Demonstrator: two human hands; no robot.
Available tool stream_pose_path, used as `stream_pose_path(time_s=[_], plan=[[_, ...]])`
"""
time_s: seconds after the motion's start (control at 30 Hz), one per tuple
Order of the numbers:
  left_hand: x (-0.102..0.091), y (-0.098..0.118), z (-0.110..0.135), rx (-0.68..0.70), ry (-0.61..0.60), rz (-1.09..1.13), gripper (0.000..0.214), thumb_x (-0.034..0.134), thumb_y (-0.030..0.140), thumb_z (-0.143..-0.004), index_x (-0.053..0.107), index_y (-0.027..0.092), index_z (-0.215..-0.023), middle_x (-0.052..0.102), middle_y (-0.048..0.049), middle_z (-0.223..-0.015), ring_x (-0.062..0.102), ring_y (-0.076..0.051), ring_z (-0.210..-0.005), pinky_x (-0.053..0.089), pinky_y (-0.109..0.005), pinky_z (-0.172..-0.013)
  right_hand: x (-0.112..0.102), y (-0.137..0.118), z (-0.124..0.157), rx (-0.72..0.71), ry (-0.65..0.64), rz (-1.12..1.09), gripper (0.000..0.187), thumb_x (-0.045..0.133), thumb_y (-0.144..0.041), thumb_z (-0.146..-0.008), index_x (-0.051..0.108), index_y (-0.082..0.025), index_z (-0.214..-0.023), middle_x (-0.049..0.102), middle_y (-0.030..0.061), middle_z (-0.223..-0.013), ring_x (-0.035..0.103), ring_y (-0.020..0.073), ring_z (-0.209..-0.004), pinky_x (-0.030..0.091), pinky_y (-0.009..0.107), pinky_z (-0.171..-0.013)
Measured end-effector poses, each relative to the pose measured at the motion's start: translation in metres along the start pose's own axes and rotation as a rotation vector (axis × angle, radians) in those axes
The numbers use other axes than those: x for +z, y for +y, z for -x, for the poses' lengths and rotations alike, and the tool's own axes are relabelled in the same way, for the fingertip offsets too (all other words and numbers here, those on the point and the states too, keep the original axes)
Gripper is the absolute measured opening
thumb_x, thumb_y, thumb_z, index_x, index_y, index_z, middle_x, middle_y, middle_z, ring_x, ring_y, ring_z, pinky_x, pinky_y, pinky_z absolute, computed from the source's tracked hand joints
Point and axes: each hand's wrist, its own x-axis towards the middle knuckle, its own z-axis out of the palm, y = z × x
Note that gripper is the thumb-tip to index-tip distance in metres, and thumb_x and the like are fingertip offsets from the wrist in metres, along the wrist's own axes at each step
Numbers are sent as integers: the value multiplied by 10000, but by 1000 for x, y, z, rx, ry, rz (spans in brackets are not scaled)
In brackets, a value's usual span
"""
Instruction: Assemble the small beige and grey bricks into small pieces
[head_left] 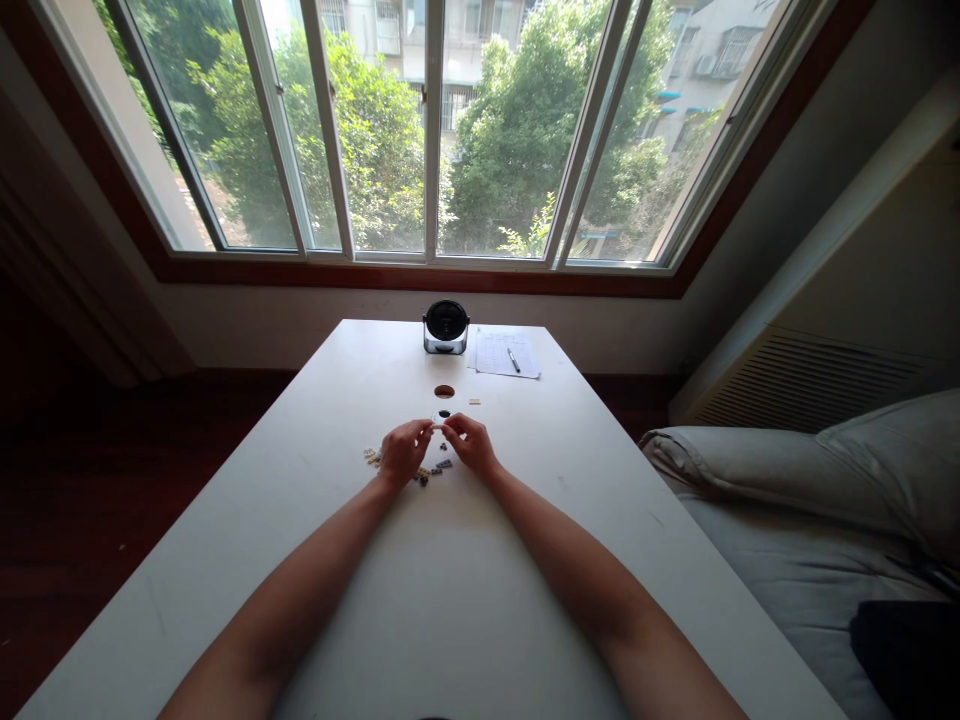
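Head view faces forward, down along table (450,600) toward window (431,130).

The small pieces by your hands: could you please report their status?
Left hand and right hand pinching one small pale piece. Small blocks scattered nearby. Dark round disc just ahead.

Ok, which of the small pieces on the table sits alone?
The tan one beyond the right hand; the others lie in a cluster beside the left hand and another between the wrists.
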Motion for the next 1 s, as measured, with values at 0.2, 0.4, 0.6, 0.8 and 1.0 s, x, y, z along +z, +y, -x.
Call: stream_pose_path(time_s=[0.2, 0.4, 0.6, 0.8, 1.0], plan=[[3, 1, 1, -7, -16, 38, 221, 538, 290, -972, 663, 244, -1149, 751, -31, -966, 684, -153, -751, 532, -291, -740, 1, 4, -1, 18, 6, 45, 230, 570, -409, -921, 656, -211, -839, 677, 24, -747, 629, 170, -681, 488, 275, -668], [3, 3, 0, -9, -38, 26, 193, 544, 255, -966, 662, 243, -1118, 735, -27, -996, 671, -138, -764, 526, -272, -761, 1, 4, -1, 15, 12, 72, 249, 571, -418, -918, 654, -206, -818, 654, 10, -707, 615, 159, -656, 483, 264, -648], [0, 5, -1, -14, -37, 67, 224, 512, 257, -987, 652, 254, -1162, 730, -37, -1043, 681, -155, -843, 524, -280, -783, 0, -2, 0, -1, -18, -42, 198, 587, -401, -899, 636, -225, -976, 659, -2, -753, 623, 157, -672, 506, 268, -655], [0, 3, -1, -66, -70, 97, 227, 504, 337, -995, 691, 228, -1063, 747, -46, -1008, 686, -169, -839, 518, -284, -779, 0, 2, 0, -10, -29, -27, 214, 576, -409, -908, 665, -214, -901, 672, 12, -747, 624, 158, -664, 506, 275, -659], [4, 1, 1, -104, -70, 97, 206, 533, 342, -977, 677, 238, -1082, 743, -26, -951, 669, -150, -753, 515, -278, -756, 1, 8, -1, -5, -29, 65, 272, 585, -438, -912, 678, -209, -798, 687, 23, -733, 626, 164, -662, 495, 270, -662]])
